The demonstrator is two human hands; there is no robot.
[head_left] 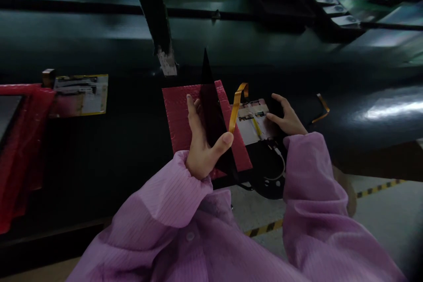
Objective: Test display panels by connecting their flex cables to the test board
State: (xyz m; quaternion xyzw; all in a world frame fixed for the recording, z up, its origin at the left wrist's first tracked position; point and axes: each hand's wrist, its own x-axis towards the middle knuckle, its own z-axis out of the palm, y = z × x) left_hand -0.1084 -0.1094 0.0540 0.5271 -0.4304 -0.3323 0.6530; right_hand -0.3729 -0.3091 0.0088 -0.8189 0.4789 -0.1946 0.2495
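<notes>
My left hand (206, 145) grips a thin dark panel (211, 110), tilted up on edge over a red padded sheet (180, 114). An orange flex ribbon (236, 108) rises from the panel near my left thumb and curves over toward a white and silver device board (253, 123) with a yellow strip. At the board's right edge is my right hand (286, 116), thumb and forefinger spread, with nothing visible held between them. A white cable (281, 163) loops below the board.
Red wrap (29, 141) and another device board (89, 94) lie at left. A dark post (152, 9) stands beyond the red sheet. A loose ribbon (322, 112) lies at right. Black trays (280, 6) and other people's hands are at the back.
</notes>
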